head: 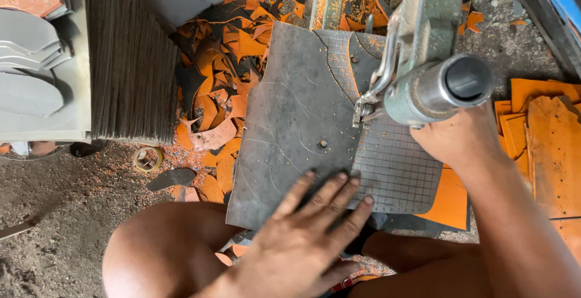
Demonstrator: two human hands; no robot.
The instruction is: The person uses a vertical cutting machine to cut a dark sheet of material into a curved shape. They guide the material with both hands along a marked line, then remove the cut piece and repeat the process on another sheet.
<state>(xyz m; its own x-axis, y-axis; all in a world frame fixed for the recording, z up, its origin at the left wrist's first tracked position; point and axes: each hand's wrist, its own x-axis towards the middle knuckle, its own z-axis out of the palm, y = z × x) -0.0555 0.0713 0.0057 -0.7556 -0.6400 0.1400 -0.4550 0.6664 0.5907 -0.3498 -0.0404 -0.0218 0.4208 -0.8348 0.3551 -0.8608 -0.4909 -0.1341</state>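
While left hand (302,237) splays flat on grey sheet (290,122), right hand (457,137) under machine cyl. (439,89)

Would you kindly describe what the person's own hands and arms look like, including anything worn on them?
Both are bare: no gloves, sleeves, watch or rings show. The left hand has short nails and grime on the fingers. The right hand leads into a bare forearm running to the lower right edge.

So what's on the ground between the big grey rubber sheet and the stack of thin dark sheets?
In the head view, a heap of curled orange and black offcuts lies between the grey rubber sheet and the dark stack.
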